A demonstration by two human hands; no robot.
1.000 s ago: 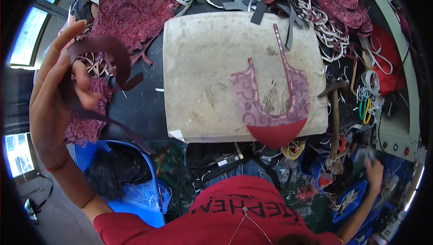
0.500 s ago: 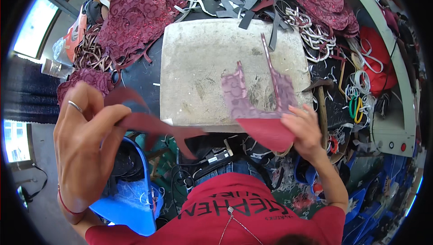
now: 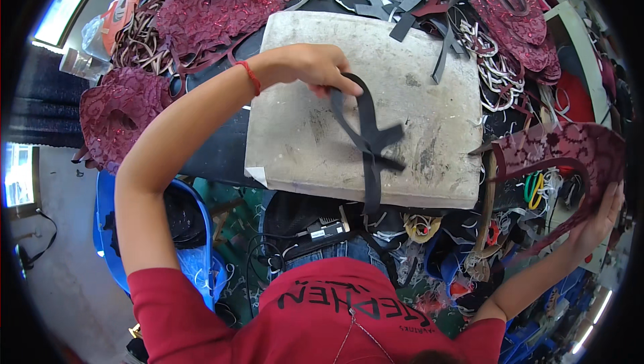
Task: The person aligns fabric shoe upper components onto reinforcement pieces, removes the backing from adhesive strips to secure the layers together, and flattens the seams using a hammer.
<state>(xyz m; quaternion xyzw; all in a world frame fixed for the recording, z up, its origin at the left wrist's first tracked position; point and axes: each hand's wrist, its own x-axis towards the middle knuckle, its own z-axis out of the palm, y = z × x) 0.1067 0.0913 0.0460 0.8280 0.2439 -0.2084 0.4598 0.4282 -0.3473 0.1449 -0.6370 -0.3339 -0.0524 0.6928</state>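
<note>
Pinches a dark strap piece (image 3: 370, 139) in the left hand (image 3: 322, 69), over the pale slab (image 3: 302, 156) beneath it. Holds a maroon patterned piece (image 3: 596, 149) in the right hand (image 3: 597, 220), well apart from the left
</note>
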